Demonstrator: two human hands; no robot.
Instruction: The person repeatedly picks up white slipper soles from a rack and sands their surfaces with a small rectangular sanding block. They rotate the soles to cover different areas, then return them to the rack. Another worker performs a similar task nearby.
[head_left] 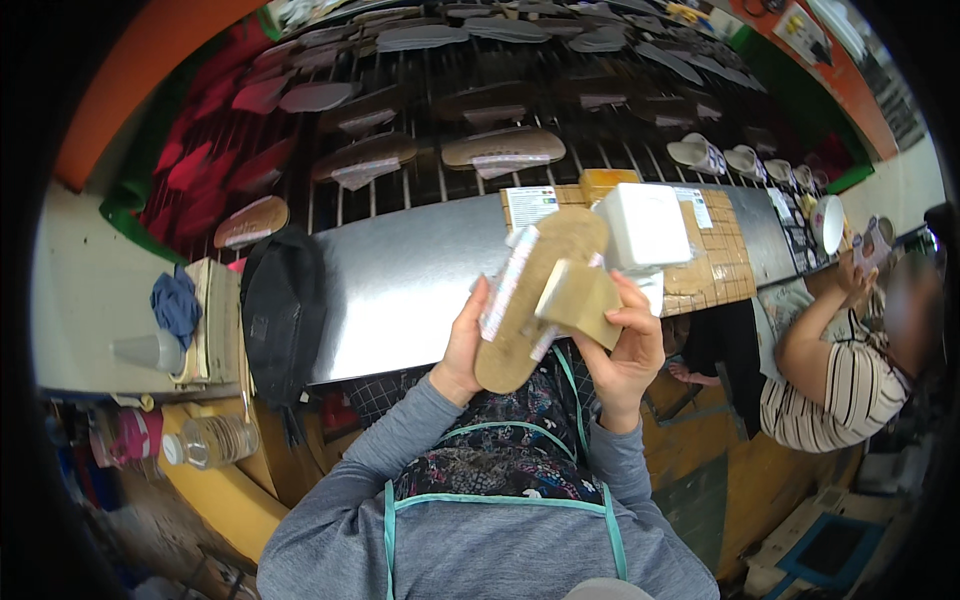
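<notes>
My left hand (463,342) grips the left edge of a tan slipper sole (506,362), which is tilted over the near edge of the metal counter. Pale patterned strips (510,283) run along its sides. In my right hand (625,352) is a flat yellowish-tan rectangular piece (583,297), pinched between thumb and fingers. It overlaps the right middle of the sole; whether the two touch I cannot tell. The right strip is partly hidden behind this piece.
Rows of soles (503,150) lie on a slatted rack beyond the metal counter (390,270). A white box (647,228) stands on wrapped cardboard (725,260). Dark cloth (283,310) hangs at left. At right, a co-worker (835,385) holds a slipper (874,243).
</notes>
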